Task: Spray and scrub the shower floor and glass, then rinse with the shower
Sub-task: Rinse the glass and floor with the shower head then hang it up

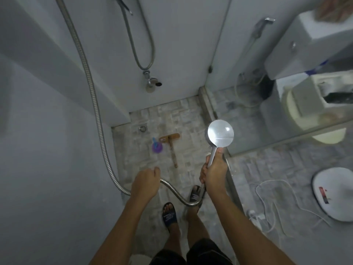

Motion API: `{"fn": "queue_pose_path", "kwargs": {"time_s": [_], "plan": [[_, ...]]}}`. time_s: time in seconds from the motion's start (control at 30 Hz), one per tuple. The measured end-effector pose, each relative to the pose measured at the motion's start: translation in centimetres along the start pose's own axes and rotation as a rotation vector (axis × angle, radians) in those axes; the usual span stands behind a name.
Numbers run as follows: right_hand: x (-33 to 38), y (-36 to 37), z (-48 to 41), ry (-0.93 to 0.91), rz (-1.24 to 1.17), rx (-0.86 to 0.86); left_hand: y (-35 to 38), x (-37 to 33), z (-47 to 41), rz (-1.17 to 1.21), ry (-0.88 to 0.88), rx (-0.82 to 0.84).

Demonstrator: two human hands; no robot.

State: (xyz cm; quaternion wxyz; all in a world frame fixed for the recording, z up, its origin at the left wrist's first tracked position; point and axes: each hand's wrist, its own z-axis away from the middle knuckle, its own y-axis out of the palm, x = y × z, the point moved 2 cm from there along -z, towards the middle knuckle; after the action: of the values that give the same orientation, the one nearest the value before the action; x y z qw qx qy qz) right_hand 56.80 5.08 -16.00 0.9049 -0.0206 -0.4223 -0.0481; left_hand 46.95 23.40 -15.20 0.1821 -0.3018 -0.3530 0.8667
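Surface finishes, shower stall.
Glossy chrome on shower head; ribbed bright metal on hose; matt, rough stone-look tile on floor; worn wood on scrub brush; smooth glass panel.

No text legible anywhere: the red-and-blue sticker on the white round object at right is too blurred to read, and the pale markings on the dark sandals are too smeared to make out as letters.
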Motion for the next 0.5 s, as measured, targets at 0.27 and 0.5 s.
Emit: {"fn": "queue_pose_path", "kwargs": {"time_s": [0.27, 0.5], "plan": [[3.8, -4.7, -4.8, -0.056, -0.053, -0.119, 3.3, -6.5, -4.1, -0.061, 0.065, 0.113], [6.5, -6.3, -8.0, -0.159, -0.045, -0.181, 4.0, -12.8, -5.8, -0.109, 0.104, 0.134]]}}
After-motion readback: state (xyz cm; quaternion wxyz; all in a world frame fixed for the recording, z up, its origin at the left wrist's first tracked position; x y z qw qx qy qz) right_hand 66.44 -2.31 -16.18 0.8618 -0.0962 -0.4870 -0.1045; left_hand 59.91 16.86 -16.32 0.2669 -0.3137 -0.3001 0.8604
